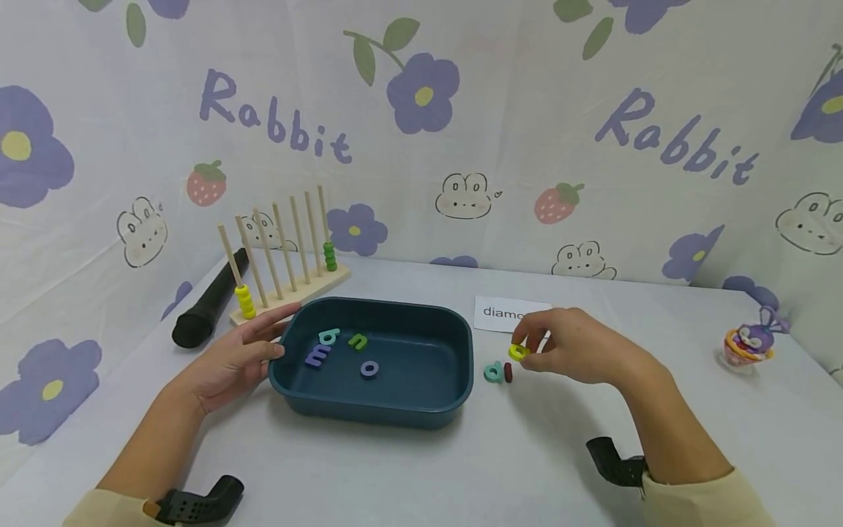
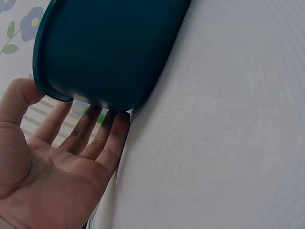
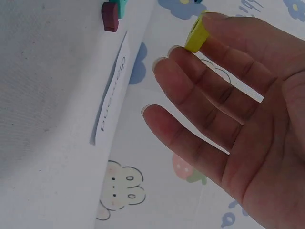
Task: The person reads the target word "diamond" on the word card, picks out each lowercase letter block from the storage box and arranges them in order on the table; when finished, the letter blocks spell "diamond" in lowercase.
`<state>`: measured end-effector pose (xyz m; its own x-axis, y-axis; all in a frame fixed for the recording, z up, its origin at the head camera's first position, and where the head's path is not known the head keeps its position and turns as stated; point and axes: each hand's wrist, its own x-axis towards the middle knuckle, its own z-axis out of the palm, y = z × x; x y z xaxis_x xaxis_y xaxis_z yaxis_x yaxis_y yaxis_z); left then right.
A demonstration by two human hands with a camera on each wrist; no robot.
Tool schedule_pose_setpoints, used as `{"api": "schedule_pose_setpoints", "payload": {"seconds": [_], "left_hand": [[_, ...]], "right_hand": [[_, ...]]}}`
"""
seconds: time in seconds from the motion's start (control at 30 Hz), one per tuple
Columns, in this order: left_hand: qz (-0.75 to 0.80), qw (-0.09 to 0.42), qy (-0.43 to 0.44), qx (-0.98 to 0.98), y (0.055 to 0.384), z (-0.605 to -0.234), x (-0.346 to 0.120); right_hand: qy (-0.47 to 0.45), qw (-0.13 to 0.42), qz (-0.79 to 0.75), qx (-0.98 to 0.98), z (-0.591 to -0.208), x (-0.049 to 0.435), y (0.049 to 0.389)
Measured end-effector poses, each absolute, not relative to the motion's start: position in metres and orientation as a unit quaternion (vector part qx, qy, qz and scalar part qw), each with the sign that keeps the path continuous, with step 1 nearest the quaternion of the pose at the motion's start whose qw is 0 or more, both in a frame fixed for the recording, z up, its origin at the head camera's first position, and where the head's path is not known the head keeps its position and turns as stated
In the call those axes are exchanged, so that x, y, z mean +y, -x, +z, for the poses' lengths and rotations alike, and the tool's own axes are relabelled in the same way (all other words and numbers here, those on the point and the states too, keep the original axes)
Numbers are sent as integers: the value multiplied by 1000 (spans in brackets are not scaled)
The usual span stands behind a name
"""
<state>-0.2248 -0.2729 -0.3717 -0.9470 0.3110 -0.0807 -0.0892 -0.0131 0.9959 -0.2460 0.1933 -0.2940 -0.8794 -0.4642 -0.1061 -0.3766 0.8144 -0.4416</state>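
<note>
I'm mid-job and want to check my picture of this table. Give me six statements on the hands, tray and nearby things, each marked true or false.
1. The purple m lies in the blue tray. True.
2. The right hand is empty. False: the right hand pinches a yellow piece.
3. The left hand touches the outside of the blue tray. True.
4. The white card lies in the blue tray. False: the white card lies outside it.
5. The dark red piece stands alone. False: the dark red piece is beside a teal letter.
6. Yellow beads and green beads sit on separate rods. True.
</note>
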Motion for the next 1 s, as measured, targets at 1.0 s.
{"api": "schedule_pose_setpoints", "payload": {"seconds": [1.0], "left_hand": [[706, 136, -81, 690, 224, -373, -273]], "right_hand": [[200, 124, -218, 947, -325, 201, 260]]}}
